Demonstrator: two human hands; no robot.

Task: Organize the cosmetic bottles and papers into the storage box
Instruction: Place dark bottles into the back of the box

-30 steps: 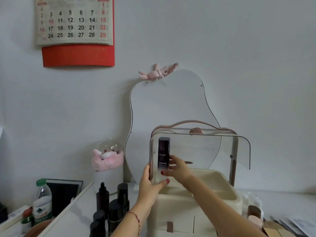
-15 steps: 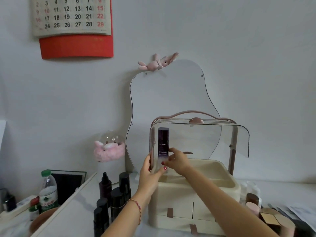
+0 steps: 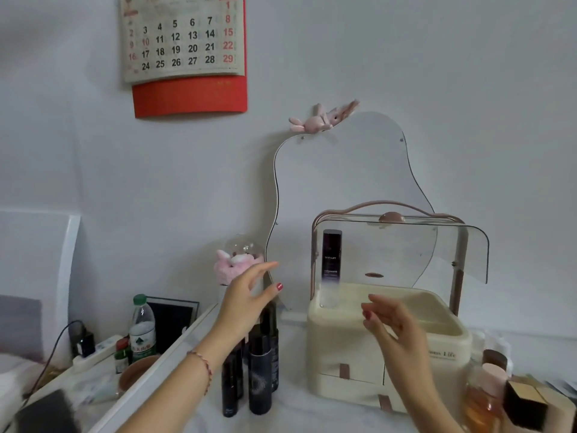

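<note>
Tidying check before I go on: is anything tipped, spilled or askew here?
Nothing stands out. The bottle stands upright in the box's left corner, and the dark bottles beside it are upright too.

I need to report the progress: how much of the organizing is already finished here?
Done: one tall dark bottle stands upright in the left corner of the storage box. In hand: nothing; the left hand and right hand are both open and free. Left: the group of dark bottles beside the box, the jars on the right, and the papers at the right edge.
</note>
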